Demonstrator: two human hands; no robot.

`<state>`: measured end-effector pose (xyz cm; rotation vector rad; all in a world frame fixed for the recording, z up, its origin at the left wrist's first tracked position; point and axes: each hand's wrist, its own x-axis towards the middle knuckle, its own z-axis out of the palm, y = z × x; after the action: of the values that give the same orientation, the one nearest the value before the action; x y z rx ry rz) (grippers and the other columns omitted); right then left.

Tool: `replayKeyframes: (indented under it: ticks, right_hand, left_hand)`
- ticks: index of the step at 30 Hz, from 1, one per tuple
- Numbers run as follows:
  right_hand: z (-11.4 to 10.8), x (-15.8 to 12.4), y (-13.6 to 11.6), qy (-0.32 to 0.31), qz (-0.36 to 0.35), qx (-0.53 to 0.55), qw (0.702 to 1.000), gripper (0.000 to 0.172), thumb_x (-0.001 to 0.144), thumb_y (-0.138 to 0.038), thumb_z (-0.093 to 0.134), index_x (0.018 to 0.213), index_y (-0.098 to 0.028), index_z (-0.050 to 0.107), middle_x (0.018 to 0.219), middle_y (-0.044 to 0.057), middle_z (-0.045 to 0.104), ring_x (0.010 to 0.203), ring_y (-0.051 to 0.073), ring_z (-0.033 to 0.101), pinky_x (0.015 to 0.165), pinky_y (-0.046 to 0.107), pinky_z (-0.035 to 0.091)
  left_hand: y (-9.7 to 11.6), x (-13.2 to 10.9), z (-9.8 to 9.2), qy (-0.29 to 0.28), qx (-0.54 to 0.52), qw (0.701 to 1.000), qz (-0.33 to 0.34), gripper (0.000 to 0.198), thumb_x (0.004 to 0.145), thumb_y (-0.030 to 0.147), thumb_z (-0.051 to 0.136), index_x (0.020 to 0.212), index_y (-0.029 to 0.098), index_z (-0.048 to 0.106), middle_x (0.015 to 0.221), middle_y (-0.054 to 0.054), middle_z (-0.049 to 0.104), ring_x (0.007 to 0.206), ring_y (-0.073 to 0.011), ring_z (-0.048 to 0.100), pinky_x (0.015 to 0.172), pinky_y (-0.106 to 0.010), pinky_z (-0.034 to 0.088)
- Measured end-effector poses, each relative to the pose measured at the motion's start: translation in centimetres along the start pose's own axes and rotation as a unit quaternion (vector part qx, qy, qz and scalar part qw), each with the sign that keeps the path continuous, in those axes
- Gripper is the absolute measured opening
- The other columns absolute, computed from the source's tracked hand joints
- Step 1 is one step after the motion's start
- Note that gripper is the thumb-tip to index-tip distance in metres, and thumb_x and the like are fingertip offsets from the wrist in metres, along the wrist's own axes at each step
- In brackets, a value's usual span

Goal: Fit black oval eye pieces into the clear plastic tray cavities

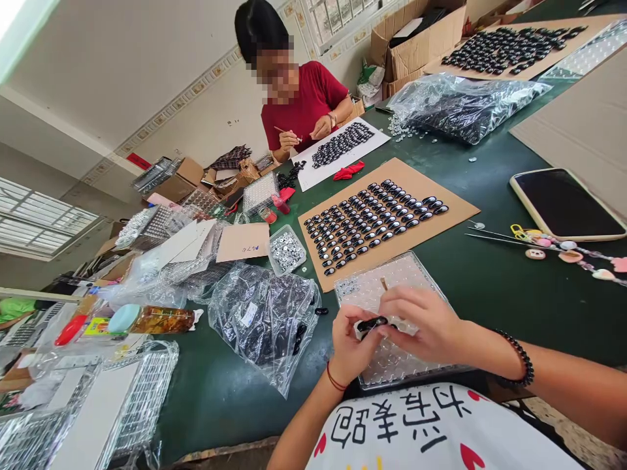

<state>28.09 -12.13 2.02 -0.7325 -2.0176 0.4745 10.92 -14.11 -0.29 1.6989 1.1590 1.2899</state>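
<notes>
My left hand point(353, 346) is closed around a small glossy black elongated piece point(372, 324), held in front of my chest. Close against it, my right hand point(426, 323) is pinched at the piece's right end. A thin brown stick point(385, 284) pokes up from the right fingers; its other end is hidden. Both hands are over a clear plastic tray point(406, 267) with rows of round hollows. Just beyond it lies a brown cardboard sheet point(455, 219) bearing rows of black oval pieces point(377, 219) with pale spots.
A tub of small silvery discs point(287, 251) and a plastic bag of black pieces point(264, 313) are to the left. At right lie a phone point(568, 202) and tweezers point(509, 240). Across the green table point(539, 294), a co-worker in red point(313, 91) handles a stick over a white sheet.
</notes>
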Motion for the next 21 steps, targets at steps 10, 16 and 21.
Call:
replayKeyframes:
  ticks: [10, 16, 21]
  right_hand:
    - [-4.3, 2.6, 0.0, 0.053, 0.060, 0.020, 0.997, 0.015, 0.086, -0.021, 0.045, 0.091, -0.022, 0.060, 0.082, 0.005, 0.061, 0.072, 0.013, 0.057, 0.060, 0.023, 0.047]
    - [-10.0, 5.5, 12.8, 0.095, 0.290, -0.074, 0.949, 0.022, 0.079, -0.035, 0.052, 0.089, -0.019, 0.063, 0.066, 0.002, 0.061, 0.051, 0.012, 0.052, 0.050, 0.025, 0.040]
    - [-11.4, 5.6, 24.5, 0.072, 0.390, -0.180, 0.900, 0.022, 0.073, -0.031, 0.056, 0.084, -0.014, 0.064, 0.080, 0.006, 0.066, 0.061, 0.013, 0.056, 0.054, 0.024, 0.038]
  left_hand:
    - [1.7, 2.0, -2.8, -0.035, 0.155, 0.987, -0.005, 0.014, 0.079, 0.020, 0.056, 0.092, 0.019, 0.055, 0.086, -0.003, 0.060, 0.065, -0.0105, 0.055, 0.064, -0.025, 0.047]
    - [-1.4, 1.4, -7.2, -0.034, 0.338, 0.932, -0.123, 0.021, 0.083, 0.029, 0.047, 0.096, 0.019, 0.061, 0.109, -0.008, 0.054, 0.067, -0.0128, 0.057, 0.069, -0.032, 0.049]
    - [-4.4, -0.7, -8.3, -0.039, 0.392, 0.907, -0.147, 0.027, 0.084, 0.028, 0.043, 0.100, 0.019, 0.063, 0.106, -0.008, 0.058, 0.080, -0.0186, 0.059, 0.078, -0.037, 0.048]
